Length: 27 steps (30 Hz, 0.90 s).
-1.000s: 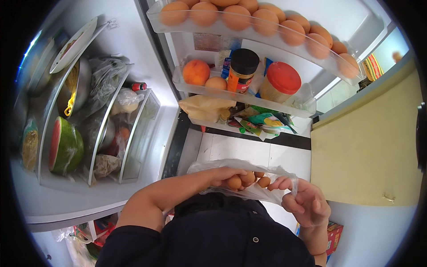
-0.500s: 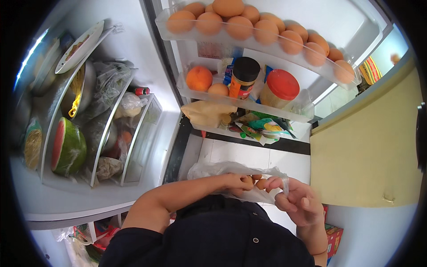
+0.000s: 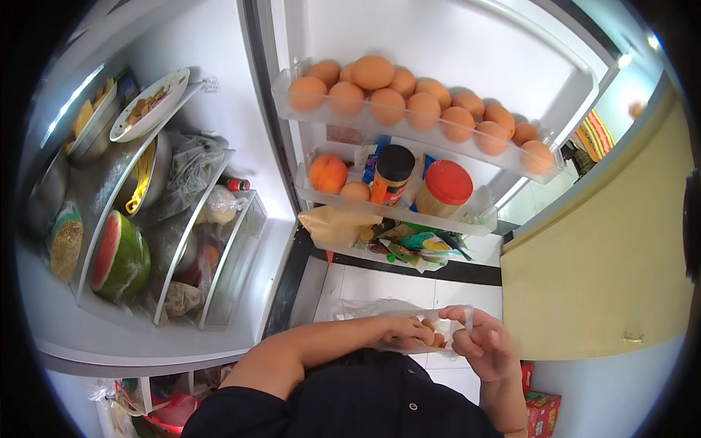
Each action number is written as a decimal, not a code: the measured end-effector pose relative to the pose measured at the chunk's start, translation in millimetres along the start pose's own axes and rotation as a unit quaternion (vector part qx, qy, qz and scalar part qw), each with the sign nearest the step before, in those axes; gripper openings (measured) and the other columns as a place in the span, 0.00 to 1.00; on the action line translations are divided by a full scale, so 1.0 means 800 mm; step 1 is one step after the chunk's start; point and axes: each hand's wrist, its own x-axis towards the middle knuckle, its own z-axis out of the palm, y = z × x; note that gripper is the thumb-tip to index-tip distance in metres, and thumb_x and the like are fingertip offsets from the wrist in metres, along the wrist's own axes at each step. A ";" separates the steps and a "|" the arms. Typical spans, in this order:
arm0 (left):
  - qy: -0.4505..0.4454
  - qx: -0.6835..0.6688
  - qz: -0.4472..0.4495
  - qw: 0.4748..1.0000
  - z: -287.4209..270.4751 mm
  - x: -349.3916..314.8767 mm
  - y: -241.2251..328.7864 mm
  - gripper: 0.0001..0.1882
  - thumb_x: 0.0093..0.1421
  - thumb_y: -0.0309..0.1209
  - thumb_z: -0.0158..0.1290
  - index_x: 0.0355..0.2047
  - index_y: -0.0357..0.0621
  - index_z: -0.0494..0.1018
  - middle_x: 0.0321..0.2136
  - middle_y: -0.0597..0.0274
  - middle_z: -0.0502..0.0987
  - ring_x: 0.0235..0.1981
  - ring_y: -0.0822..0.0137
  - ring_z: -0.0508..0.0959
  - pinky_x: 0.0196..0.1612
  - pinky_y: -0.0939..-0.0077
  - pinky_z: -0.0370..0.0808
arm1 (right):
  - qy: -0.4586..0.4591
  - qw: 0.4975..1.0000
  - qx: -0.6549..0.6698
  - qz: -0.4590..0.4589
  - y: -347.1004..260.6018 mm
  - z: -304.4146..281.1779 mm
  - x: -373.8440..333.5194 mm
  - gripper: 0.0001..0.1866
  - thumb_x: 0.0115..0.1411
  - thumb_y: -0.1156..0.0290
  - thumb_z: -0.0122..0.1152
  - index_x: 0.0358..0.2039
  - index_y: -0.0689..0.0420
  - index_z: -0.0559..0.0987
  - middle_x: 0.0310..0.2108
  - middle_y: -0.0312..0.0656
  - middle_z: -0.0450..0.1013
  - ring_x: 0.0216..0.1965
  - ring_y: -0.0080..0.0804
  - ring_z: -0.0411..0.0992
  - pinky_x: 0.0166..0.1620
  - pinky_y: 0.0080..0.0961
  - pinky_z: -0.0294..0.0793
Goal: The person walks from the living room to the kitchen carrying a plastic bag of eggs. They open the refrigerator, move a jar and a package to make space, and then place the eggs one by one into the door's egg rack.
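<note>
A clear plastic bag (image 3: 372, 309) with several brown eggs (image 3: 439, 340) inside hangs in front of my body. My left hand (image 3: 409, 330) reaches into its mouth, fingers curled down against an egg; part of the grip is hidden. At the right side my right hand (image 3: 483, 347) pinches the bag's rim between thumb and forefinger, the other fingers loosely bent. Ahead, the upper door rack (image 3: 288, 109) of the open fridge carries a double row of brown eggs (image 3: 423, 111).
Below that rack, another holds a peach (image 3: 328, 174), an egg, a black-lidded jar (image 3: 393, 175) and a red-lidded jar (image 3: 445, 187). Packets (image 3: 427, 244) fill the lowest rack. Fridge shelves at left hold a cut watermelon (image 3: 123, 255) and plates. A yellowish cabinet panel (image 3: 584, 270) stands at right.
The view has tilted, so the racks and my hands sit lower in the picture. My left hand has shifted deeper across the eggs in the bag; my right hand keeps hold of its rim.
</note>
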 end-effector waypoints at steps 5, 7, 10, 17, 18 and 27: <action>-0.070 0.041 0.035 0.996 0.014 -0.080 0.079 0.24 0.52 0.45 0.54 0.46 0.48 0.68 0.35 0.68 0.69 0.32 0.76 0.68 0.30 0.85 0.65 | 0.017 0.998 0.027 -0.050 -0.011 -0.016 -0.015 0.41 0.53 0.52 0.58 0.52 0.78 0.59 0.49 0.49 0.65 0.19 0.15 0.54 0.24 0.16 0.53; -0.073 0.060 0.067 0.993 0.018 -0.124 0.109 0.22 0.57 0.43 0.53 0.47 0.43 0.67 0.35 0.67 0.69 0.33 0.77 0.68 0.35 0.84 0.67 | 0.021 0.996 0.045 -0.078 -0.014 -0.024 -0.019 0.41 0.53 0.52 0.58 0.52 0.77 0.59 0.49 0.49 0.65 0.18 0.15 0.54 0.23 0.17 0.53; -0.076 0.070 0.065 0.992 0.022 -0.204 0.169 0.23 0.56 0.38 0.54 0.49 0.43 0.66 0.40 0.63 0.69 0.39 0.71 0.70 0.42 0.77 0.69 | 0.089 0.991 0.022 -0.101 -0.030 -0.003 -0.022 0.44 0.51 0.48 0.58 0.50 0.79 0.61 0.24 0.35 0.65 0.18 0.15 0.52 0.25 0.14 0.48; 0.129 0.298 0.356 0.876 0.055 -0.364 0.332 0.22 0.51 0.34 0.59 0.47 0.43 0.68 0.44 0.61 0.69 0.45 0.71 0.69 0.45 0.75 0.70 | 0.045 0.992 0.044 -0.106 -0.028 -0.017 -0.027 0.43 0.51 0.49 0.58 0.51 0.77 0.61 0.27 0.38 0.61 0.18 0.16 0.52 0.24 0.15 0.49; 0.198 0.336 0.339 0.856 0.068 -0.380 0.360 0.22 0.51 0.34 0.59 0.46 0.42 0.69 0.41 0.61 0.71 0.43 0.71 0.70 0.44 0.75 0.70 | 0.035 0.991 0.067 -0.111 -0.026 -0.021 -0.029 0.42 0.51 0.51 0.59 0.51 0.78 0.60 0.38 0.44 0.63 0.18 0.16 0.54 0.25 0.16 0.51; 0.460 0.514 0.140 0.711 0.049 -0.356 0.484 0.23 0.51 0.48 0.56 0.42 0.47 0.72 0.32 0.61 0.75 0.32 0.64 0.74 0.34 0.68 0.71 | 0.054 0.993 0.029 -0.105 -0.031 -0.023 -0.042 0.45 0.50 0.46 0.57 0.51 0.78 0.61 0.14 0.29 0.55 0.17 0.16 0.50 0.25 0.16 0.47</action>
